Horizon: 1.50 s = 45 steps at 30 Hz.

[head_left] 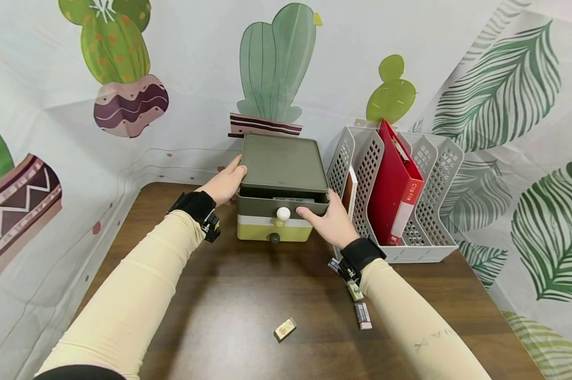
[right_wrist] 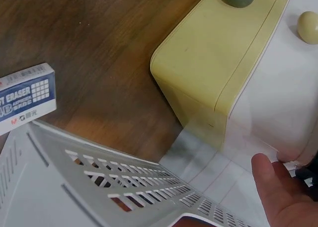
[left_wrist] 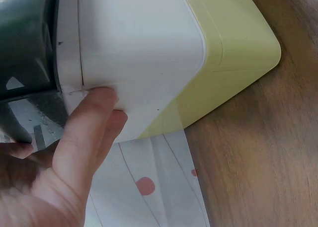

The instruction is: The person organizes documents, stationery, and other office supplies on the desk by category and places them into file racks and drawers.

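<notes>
Your left hand (head_left: 223, 183) is not clenched; its fingers lie extended along the left side of the box (head_left: 283, 158). Your right hand (head_left: 332, 221) grasps the box's front right corner, thumb on the face of the top drawer (head_left: 257, 206), beside the white knob (head_left: 283, 213). The box stands at the back of the table (head_left: 234, 295), before the wall (head_left: 196, 79). Progress looks partial: you have that drawer out by a narrow gap, neither flush nor fully drawn, and one moment can't tell you whether it's being opened or closed. A flat item (head_left: 293, 200) shows inside; the rest is too dark to make out. Below, the middle drawer (head_left: 253, 219) and bottom drawer (head_left: 253, 232) look closed. Outside the box, your eraser (right_wrist: 30, 100) lies by the rack (head_left: 414, 256), two small packs (head_left: 363, 315) lie near your right forearm, and a lone block (head_left: 285, 329) sits nearer you; none is put away. The rack holds a red file (head_left: 392, 195).
</notes>
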Each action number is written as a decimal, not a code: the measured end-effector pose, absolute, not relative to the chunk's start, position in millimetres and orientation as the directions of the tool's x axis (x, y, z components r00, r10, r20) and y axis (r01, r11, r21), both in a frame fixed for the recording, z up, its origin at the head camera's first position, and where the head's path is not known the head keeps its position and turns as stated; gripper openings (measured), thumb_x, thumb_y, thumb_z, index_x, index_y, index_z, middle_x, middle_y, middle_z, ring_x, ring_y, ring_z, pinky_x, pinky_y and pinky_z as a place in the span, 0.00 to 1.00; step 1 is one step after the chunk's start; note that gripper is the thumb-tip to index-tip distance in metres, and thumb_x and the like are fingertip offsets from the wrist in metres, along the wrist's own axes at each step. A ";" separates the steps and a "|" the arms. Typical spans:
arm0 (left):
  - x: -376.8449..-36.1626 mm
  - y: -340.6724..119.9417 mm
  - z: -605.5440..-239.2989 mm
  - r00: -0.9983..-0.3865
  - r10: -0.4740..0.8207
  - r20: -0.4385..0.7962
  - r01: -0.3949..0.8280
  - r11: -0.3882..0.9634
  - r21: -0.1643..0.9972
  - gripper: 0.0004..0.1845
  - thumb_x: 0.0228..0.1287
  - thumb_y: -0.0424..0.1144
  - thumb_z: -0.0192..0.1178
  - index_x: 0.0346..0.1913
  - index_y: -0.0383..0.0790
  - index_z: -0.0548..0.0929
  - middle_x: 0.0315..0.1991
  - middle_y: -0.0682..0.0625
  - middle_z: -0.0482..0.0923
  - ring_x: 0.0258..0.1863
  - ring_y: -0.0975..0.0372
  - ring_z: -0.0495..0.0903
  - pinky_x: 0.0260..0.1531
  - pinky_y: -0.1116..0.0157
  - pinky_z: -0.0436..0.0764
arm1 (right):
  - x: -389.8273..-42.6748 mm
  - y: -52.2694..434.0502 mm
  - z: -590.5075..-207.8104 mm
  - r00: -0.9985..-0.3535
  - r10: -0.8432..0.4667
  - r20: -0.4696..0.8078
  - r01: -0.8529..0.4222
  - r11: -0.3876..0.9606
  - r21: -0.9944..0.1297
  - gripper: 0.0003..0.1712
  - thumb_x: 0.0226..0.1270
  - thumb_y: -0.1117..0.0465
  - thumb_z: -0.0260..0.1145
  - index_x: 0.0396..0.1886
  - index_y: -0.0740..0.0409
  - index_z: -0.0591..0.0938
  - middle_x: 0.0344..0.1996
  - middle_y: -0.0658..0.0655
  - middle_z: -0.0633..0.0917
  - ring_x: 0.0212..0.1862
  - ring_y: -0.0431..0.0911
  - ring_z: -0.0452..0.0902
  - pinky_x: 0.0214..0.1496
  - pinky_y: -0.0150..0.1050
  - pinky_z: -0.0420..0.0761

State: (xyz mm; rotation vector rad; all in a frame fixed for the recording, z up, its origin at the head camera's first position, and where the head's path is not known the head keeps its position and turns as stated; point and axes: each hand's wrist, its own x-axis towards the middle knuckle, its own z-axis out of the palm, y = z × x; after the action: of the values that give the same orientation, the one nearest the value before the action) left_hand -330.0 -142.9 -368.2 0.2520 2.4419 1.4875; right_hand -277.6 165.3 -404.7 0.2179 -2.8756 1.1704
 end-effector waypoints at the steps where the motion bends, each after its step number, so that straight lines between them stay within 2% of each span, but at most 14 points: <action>1: -330.6 -142.7 -369.1 -0.948 0.285 -0.144 -0.002 0.447 0.895 0.38 0.84 0.58 0.29 0.87 0.55 0.30 0.86 0.37 0.46 0.73 0.40 0.67 0.65 0.34 0.76 | -278.8 164.5 -405.4 -0.990 -0.115 0.084 -0.140 0.701 -0.699 0.69 0.68 0.27 0.66 0.86 0.67 0.45 0.85 0.69 0.50 0.84 0.62 0.50 0.82 0.60 0.60; 2: -330.6 -142.7 -369.5 -0.946 0.287 -0.148 -0.008 0.437 0.900 0.38 0.84 0.57 0.29 0.87 0.56 0.30 0.88 0.43 0.34 0.78 0.40 0.60 0.66 0.34 0.75 | -280.1 163.6 -406.4 -0.990 -0.111 0.092 -0.143 0.696 -0.703 0.69 0.68 0.27 0.66 0.86 0.68 0.45 0.85 0.69 0.50 0.84 0.61 0.50 0.82 0.59 0.61; 5: -329.2 -142.2 -369.3 -0.944 0.288 -0.158 -0.028 0.408 0.912 0.38 0.84 0.57 0.29 0.87 0.57 0.30 0.88 0.42 0.34 0.81 0.38 0.56 0.66 0.34 0.74 | -283.9 159.8 -408.7 -0.986 -0.097 0.133 -0.164 0.674 -0.720 0.65 0.70 0.30 0.67 0.86 0.67 0.48 0.82 0.70 0.56 0.83 0.60 0.55 0.81 0.57 0.63; 10: -326.9 -141.3 -367.1 -0.944 0.282 -0.171 -0.052 0.385 0.921 0.38 0.84 0.57 0.31 0.87 0.58 0.30 0.88 0.41 0.36 0.77 0.35 0.62 0.67 0.36 0.75 | -290.6 153.6 -412.9 -0.975 -0.068 0.210 -0.204 0.635 -0.745 0.54 0.72 0.33 0.68 0.79 0.65 0.58 0.70 0.68 0.68 0.73 0.58 0.67 0.76 0.55 0.69; 16: -327.1 -141.4 -365.3 -0.940 0.291 -0.176 -0.058 0.373 0.926 0.38 0.84 0.57 0.30 0.87 0.59 0.29 0.88 0.41 0.34 0.77 0.33 0.61 0.69 0.37 0.73 | -293.2 148.8 -415.4 -0.970 -0.040 0.241 -0.212 0.629 -0.748 0.47 0.75 0.36 0.68 0.72 0.66 0.61 0.62 0.67 0.68 0.62 0.58 0.69 0.67 0.55 0.73; 21: -329.4 -141.2 -366.5 -0.940 0.292 -0.174 -0.058 0.367 0.928 0.38 0.84 0.57 0.30 0.87 0.59 0.29 0.88 0.41 0.34 0.78 0.32 0.61 0.69 0.36 0.72 | -293.0 147.4 -416.0 -0.965 -0.042 0.258 -0.229 0.618 -0.752 0.48 0.76 0.39 0.68 0.75 0.68 0.58 0.65 0.69 0.66 0.64 0.59 0.69 0.69 0.56 0.72; 39: -327.8 -137.3 -366.5 -0.942 0.288 -0.170 -0.059 0.356 0.933 0.38 0.84 0.57 0.30 0.87 0.58 0.29 0.87 0.39 0.34 0.77 0.31 0.60 0.69 0.36 0.72 | -291.3 148.4 -417.3 -0.976 -0.022 0.216 -0.183 0.618 -0.764 0.50 0.77 0.37 0.66 0.77 0.66 0.56 0.66 0.68 0.67 0.66 0.59 0.70 0.69 0.56 0.72; 45: -328.6 -140.9 -368.1 -0.943 0.287 -0.169 -0.055 0.365 0.929 0.38 0.84 0.57 0.29 0.87 0.58 0.29 0.87 0.38 0.34 0.77 0.30 0.60 0.70 0.35 0.71 | -287.0 146.6 -419.2 -0.978 -0.037 0.206 -0.187 0.590 -0.786 0.47 0.80 0.41 0.64 0.80 0.65 0.55 0.68 0.68 0.68 0.67 0.58 0.71 0.69 0.55 0.73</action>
State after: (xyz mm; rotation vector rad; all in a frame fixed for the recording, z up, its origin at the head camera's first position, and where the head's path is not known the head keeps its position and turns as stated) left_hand -328.6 -140.9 -368.1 0.2052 2.3285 1.6026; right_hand -287.0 146.6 -419.2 0.1887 -2.6487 1.3386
